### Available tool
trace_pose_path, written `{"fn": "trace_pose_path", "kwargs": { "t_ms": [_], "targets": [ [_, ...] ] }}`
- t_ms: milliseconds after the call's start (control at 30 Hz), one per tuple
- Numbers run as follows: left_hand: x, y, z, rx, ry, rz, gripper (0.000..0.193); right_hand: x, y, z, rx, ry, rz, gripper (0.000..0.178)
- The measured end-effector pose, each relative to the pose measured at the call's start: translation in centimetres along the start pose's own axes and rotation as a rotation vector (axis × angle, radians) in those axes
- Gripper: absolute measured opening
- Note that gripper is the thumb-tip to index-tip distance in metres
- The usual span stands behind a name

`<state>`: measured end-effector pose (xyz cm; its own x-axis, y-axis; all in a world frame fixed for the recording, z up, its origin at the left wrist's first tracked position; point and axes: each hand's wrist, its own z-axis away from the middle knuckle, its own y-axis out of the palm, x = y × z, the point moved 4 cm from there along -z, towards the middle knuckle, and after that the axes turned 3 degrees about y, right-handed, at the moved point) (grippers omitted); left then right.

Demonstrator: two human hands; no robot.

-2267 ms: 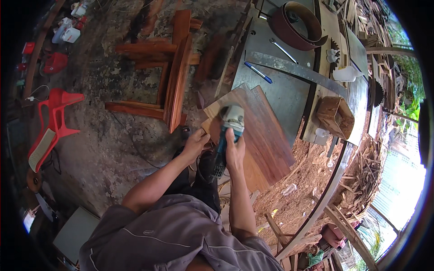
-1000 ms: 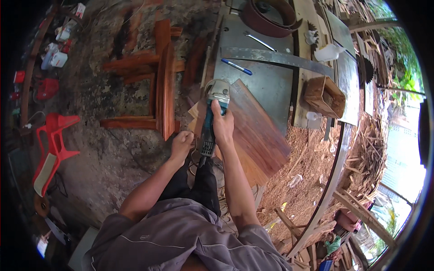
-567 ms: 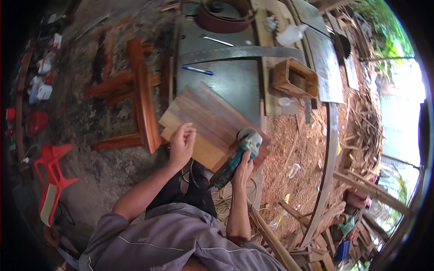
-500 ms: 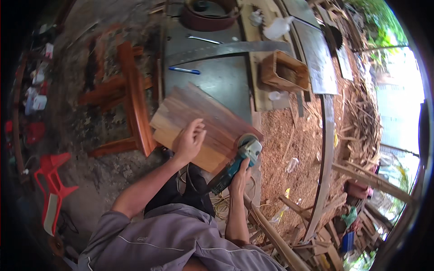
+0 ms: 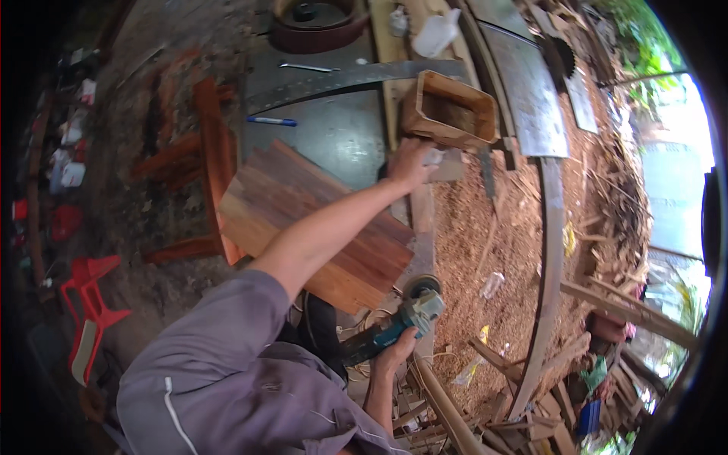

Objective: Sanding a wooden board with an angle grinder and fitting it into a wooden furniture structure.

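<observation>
My right hand grips the teal body of an angle grinder. Its round disc points away from me, just off the near right corner of a wooden panel. The panel, made of joined light and dark boards, lies slanted on the metal table. My left arm stretches across it. At the far right, my left hand has its fingers closed around a small clear plastic cup, partly hidden, beside an open brown box.
A blue pen, a wrench, a long metal strip and a round drum lie on the table. A wooden frame stands left. Sawdust and scrap wood cover the right side.
My left hand has left the panel and reached far right to the clear cup. The grinder has come off the panel, moving down toward me. The view has shifted slightly.
</observation>
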<state>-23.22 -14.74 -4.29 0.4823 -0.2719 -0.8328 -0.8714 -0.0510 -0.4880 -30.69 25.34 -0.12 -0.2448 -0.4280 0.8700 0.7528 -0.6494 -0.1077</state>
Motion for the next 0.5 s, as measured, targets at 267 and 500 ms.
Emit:
{"fn": "trace_pose_path", "kwargs": {
  "t_ms": [267,500],
  "targets": [
    [-1.8,-7.3,8.8,-0.017,-0.275,0.308,0.042,3.6,2.3,1.5,-0.013,0.065,-0.093,0.063],
    [7.3,-24.3,25.6,-0.251,-0.65,0.184,0.035,3.3,8.7,3.9,0.235,-0.011,-0.016,0.07]
  ]
}}
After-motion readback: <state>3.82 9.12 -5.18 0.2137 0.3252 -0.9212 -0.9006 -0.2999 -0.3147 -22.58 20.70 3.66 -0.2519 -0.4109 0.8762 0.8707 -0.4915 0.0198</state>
